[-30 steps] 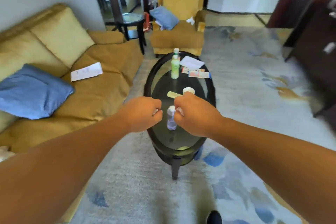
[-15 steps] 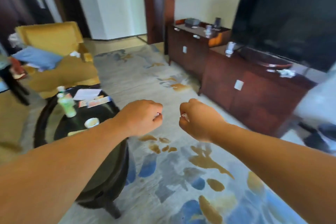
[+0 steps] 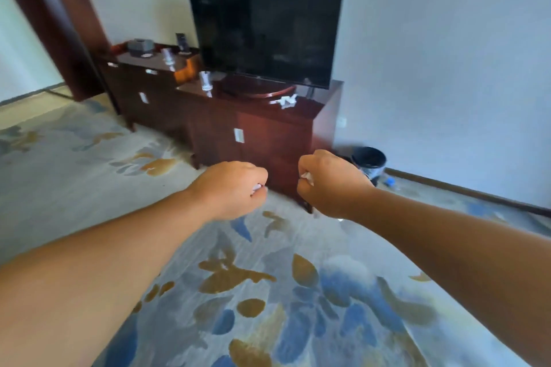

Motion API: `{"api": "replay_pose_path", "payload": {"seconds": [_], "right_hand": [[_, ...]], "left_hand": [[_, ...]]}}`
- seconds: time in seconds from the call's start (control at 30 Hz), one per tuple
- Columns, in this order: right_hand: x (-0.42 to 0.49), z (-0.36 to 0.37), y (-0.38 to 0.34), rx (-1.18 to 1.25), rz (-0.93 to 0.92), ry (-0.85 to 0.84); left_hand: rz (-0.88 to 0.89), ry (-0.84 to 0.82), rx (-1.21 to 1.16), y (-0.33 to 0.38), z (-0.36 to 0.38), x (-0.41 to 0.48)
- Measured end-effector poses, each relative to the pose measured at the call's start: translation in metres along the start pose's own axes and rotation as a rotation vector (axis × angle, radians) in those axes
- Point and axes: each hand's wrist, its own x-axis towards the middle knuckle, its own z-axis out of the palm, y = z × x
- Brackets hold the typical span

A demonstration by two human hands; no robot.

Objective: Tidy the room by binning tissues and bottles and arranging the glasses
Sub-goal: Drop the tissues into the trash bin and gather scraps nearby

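The step in hand looks to be the binning of tissues. The left hand [image 3: 235,188] is curled into a fist, with a scrap of white tissue [image 3: 257,187] showing between thumb and fingers. The right hand [image 3: 331,182] is closed the same way round a white wad [image 3: 307,177] that peeks out at its thumb side. Both fists are held out over the patterned carpet [image 3: 268,292], near each other but not touching. The bin [image 3: 369,170], dark and open-topped, stands on the floor by the wall, just beside the right end of the wooden bench [image 3: 268,140]. It lies beyond the right hand and a little to its right, and further from the left hand. As I judge it, the next move calls for closing in on the bin, bringing each fist over its mouth and opening the fingers low above the rim, since light paper may drift or cling. More work seems to wait. A crumpled tissue [image 3: 286,101] lies on the bench top near its right end, before the television [image 3: 265,24]. One glass [image 3: 205,80] stands left of it, and a second glass [image 3: 167,57] stands further left, apart from the first.
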Motion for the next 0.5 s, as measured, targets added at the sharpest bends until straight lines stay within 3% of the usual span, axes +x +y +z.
{"api": "replay_pose_path", "payload": {"seconds": [0.27, 0.5], "right_hand": [[0.024, -0.011, 0.122, -0.037, 0.212, 0.035], [0.111, -0.026, 0.19, -0.063, 0.34, 0.088]], "left_hand": [[0.202, -0.099, -0.032, 0.029, 0.05, 0.15], [0.328, -0.093, -0.083, -0.005, 0.072, 0.284]]}}
